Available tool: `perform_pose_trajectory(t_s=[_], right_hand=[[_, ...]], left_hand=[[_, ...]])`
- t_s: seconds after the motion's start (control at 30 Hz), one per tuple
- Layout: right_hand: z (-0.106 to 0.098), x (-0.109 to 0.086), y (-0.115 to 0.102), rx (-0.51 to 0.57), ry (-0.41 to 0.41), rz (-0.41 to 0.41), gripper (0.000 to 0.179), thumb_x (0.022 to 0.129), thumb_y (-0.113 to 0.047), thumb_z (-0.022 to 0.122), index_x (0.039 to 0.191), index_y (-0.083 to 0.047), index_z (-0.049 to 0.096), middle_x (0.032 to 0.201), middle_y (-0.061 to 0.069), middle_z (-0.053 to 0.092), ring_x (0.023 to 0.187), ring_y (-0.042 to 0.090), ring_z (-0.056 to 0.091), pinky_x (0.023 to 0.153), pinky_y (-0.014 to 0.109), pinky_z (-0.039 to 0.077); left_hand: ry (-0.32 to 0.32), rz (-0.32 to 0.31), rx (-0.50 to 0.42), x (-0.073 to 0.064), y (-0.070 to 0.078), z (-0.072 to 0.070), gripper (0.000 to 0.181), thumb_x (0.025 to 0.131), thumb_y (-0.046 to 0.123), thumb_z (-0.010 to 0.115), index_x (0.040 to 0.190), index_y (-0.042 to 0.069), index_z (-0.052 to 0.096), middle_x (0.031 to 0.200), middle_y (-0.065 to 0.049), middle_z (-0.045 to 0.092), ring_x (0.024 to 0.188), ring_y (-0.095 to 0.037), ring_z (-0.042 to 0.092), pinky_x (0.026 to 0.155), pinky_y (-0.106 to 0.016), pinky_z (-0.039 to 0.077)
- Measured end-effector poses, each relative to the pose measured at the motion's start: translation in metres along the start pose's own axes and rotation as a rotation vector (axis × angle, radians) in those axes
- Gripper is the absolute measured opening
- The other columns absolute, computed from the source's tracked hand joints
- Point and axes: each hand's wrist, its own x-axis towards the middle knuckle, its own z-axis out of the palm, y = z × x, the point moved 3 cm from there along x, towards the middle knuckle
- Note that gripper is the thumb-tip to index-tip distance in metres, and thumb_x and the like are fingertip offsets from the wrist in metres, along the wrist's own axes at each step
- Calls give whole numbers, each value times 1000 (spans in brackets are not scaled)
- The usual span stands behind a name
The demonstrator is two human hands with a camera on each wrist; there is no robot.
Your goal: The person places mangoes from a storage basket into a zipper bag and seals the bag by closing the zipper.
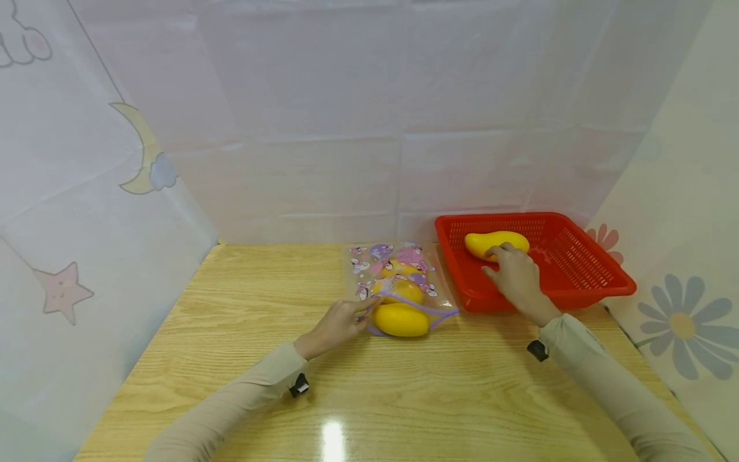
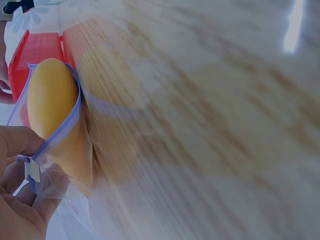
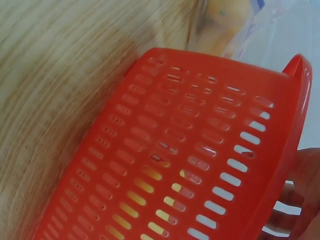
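A clear zip bag [image 1: 441, 300] with pink and purple prints and a purple seal lies on the table with several yellow mangoes inside. One mango [image 1: 401, 320] sits at its parted mouth. My left hand [image 1: 336, 328] pinches the left end of the seal; the left wrist view shows thumb and fingers around the edge beside a white slider [image 2: 33, 171]. Over the red basket [image 1: 473, 300], my right hand [image 1: 518, 280] reaches past the near rim. Its fingertips are right at a yellow mango [image 1: 479, 244] in the basket, thumb apart from it.
The basket's slotted wall [image 3: 165, 135] hides most of the right hand in the right wrist view. Bag and basket stand close side by side on the wooden table [image 1: 260, 289]. A pale sheet [image 1: 312, 128] hangs behind, and patterned sheets flank both sides.
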Motion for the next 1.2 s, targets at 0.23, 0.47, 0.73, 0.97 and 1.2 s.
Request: perform_pose_trajectory(t_s=[0.23, 0.47, 0.73, 0.97, 1.2], right_hand=[[2, 5, 8, -8, -38, 25, 33, 86, -14, 77, 112, 3, 66, 116, 29, 59, 83, 46, 60, 60, 59, 52], [3, 10, 18, -15, -37, 26, 32, 86, -13, 76, 111, 4, 66, 118, 30, 58, 80, 46, 60, 56, 58, 51], [6, 15, 30, -20, -61, 50, 35, 87, -13, 76, 113, 6, 64, 119, 31, 56, 90, 51, 58, 66, 65, 50], [12, 21, 41, -26, -90, 75, 37, 87, -15, 75, 115, 6, 63, 120, 31, 55, 95, 51, 56, 70, 67, 48], [14, 26, 49, -32, -118, 79, 40, 87, -14, 76, 117, 7, 62, 121, 33, 54, 94, 51, 56, 74, 68, 49]], left_hand=[[-3, -3, 9, 0, 1, 0, 50, 86, -9, 68, 134, -4, 57, 70, -5, 65, 42, 2, 25, 42, -13, 31], [-5, -2, 12, 1, 2, -1, 50, 86, -10, 68, 135, -4, 57, 75, -5, 67, 42, 3, 24, 42, -13, 31], [-6, 1, 8, 1, 2, -1, 51, 86, -10, 68, 135, -3, 57, 75, -6, 67, 42, 4, 22, 42, -13, 30], [-11, -11, 12, 0, 3, -1, 51, 85, -10, 68, 134, -3, 57, 85, -10, 72, 40, 4, 23, 41, -13, 31], [-17, -18, 12, 1, 4, -2, 50, 86, -9, 68, 135, -3, 57, 83, -8, 71, 40, 3, 25, 41, -13, 32]])
